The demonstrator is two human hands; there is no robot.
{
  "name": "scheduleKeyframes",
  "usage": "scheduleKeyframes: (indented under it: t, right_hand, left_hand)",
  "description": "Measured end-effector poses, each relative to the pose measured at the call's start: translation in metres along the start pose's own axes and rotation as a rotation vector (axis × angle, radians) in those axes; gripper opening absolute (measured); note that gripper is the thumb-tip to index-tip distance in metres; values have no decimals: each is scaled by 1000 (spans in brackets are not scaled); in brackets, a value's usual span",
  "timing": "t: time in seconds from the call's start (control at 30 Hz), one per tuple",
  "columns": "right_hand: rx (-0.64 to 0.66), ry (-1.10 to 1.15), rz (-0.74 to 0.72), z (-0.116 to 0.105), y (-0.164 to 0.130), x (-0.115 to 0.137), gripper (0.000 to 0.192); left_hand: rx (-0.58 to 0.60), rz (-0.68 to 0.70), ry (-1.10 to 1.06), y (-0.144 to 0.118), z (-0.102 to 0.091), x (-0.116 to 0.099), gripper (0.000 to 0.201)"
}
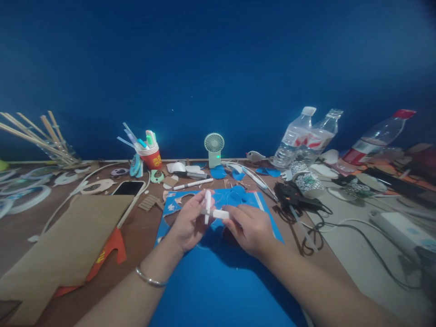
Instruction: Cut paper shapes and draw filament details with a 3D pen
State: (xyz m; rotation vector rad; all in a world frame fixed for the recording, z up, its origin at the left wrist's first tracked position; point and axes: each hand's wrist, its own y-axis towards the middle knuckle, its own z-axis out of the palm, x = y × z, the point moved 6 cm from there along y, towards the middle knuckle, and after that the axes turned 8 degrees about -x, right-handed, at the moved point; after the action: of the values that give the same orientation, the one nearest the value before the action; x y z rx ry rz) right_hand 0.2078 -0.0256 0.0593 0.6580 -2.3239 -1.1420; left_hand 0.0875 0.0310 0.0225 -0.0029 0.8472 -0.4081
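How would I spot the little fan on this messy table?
Look along the back edge of the table, where it meets the dark blue wall. Near the middle, right of the red cup stuffed with pens, stands the fan. It is the only pale mint-green thing with a round grille on a short stand.

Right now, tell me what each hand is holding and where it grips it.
The left hand pinches an upright white strip near its middle. The right hand holds a second white strip by its right end, laid crosswise against the first.
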Motion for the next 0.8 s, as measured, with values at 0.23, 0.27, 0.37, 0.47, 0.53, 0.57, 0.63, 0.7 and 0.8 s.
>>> scheduleKeyframes:
  t: [0.23,0.27,0.37,0.47,0.53,0.57,0.63,0.7,0.8]
  right_hand:
    - [5,25,18,-1,0,0,30]
    - [10,30,21,-1,0,0,30]
    - [25,43,29,0,-1,-1,30]
    - [31,63,40,0,-2,-1,30]
    - [33,78,47,0,-2,-2,30]
    - [34,83,51,0,-2,-2,30]
    - [39,89,58,1,-3,-3,29]
    - [52,98,64,2,-3,-4,29]
    - [70,115,71,3,-4,-5,30]
  left_hand:
    - [-8,-24,4,0,1,1,27]
    - [-10,-20,1,0,1,1,27]
    - [-23,-17,4,-1,0,0,29]
    - [-27,-31,26,-2,2,0,28]
    - [-23,-35,33,-3,3,1,29]
    - [-20,-33,32,-3,4,1,29]
    - [-16,-21,25,-3,4,0,28]
    - [-15,-11,19,-3,3,-1,28]
    - [-9,-17,33,-3,2,0,29]
